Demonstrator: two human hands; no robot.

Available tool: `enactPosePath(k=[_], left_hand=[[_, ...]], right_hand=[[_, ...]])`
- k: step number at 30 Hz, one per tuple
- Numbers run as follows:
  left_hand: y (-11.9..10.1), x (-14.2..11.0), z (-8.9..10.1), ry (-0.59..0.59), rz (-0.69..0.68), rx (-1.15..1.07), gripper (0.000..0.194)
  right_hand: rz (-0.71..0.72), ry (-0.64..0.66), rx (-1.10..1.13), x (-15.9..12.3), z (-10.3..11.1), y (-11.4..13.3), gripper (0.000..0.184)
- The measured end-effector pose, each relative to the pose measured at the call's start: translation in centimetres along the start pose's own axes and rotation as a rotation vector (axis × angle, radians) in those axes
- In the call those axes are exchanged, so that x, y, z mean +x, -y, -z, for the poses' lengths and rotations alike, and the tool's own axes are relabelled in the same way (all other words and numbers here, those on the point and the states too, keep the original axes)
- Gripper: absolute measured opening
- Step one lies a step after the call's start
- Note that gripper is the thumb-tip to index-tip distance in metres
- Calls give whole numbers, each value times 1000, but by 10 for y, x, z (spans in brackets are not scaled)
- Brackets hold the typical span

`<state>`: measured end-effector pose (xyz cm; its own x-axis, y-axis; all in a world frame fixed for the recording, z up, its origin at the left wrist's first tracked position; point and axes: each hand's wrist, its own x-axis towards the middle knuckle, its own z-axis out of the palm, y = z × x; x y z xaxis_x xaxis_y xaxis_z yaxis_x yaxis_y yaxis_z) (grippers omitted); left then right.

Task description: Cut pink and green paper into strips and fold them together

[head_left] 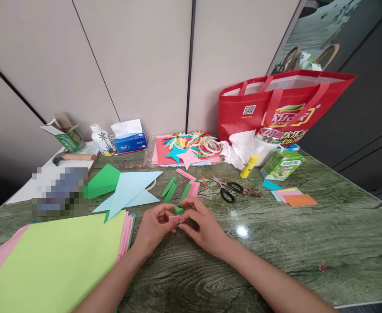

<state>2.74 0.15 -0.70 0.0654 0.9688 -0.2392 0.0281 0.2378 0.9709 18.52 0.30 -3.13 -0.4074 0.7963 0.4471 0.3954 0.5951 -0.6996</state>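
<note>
Near the middle of the table my left hand (156,224) and my right hand (202,221) meet fingertip to fingertip. Between them is a small folded pink paper piece (174,218), pinched by both hands, with a green folded part (178,210) showing just above it. My fingers hide some of the folds. Just beyond lie green folded paper strips (169,190) and pink folded strips (194,190). A small red and green paper star (204,180) rests beside open scissors (228,189) with black handles.
Light blue paper star (125,191) and yellow-green sheets (63,261) lie left. Farther back stand a tissue box (130,142), bottle (102,140), glue stick (249,166), lidded mug (267,145), green carton (282,165) and red bag (243,113). A hammer (76,157) lies far left; paper squares (301,200) right.
</note>
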Motion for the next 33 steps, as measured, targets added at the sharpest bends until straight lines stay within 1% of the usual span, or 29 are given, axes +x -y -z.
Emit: enactPosePath(k=[2, 6, 10, 12, 14, 16, 17, 19, 22, 26, 30, 33], left_hand=[[-1, 0, 1, 22, 13, 13, 31], [-1, 0, 3, 59, 38, 27, 30], [-2, -1, 5, 73, 65, -48, 29], [-5, -2, 5, 97, 64, -107, 30], [-6, -3, 4, 120, 58, -180, 34], [-4, -3, 2, 114, 50, -221, 38], [-3, -3, 0, 101, 44, -219, 37], [2, -4, -3, 67, 20, -189, 27], [6, -5, -7, 22, -28, -152, 18], [6, -6, -9, -39, -81, -135, 15], [3, -7, -10, -57, -105, -119, 16], [3, -7, -10, -65, -108, -120, 14]], right_hand=[[-77, -2, 91, 1, -1, 0, 6], [-257, 7, 283, 3, -4, 2, 13], [-389, 3, 531, 5, -5, 1, 12], [-425, -39, 622, 7, -4, 0, 15], [-452, -114, 677, 9, -2, 0, 20], [-479, -196, 704, 11, 0, 0, 23], [-487, -229, 708, 11, 1, 1, 24], [-482, -255, 703, 12, 2, 3, 25], [-449, -234, 681, 11, -1, 6, 21], [-397, -216, 594, 8, -3, 9, 12], [-256, -220, 368, 5, -2, 10, 2], [-211, -192, 359, 4, -2, 9, 10]])
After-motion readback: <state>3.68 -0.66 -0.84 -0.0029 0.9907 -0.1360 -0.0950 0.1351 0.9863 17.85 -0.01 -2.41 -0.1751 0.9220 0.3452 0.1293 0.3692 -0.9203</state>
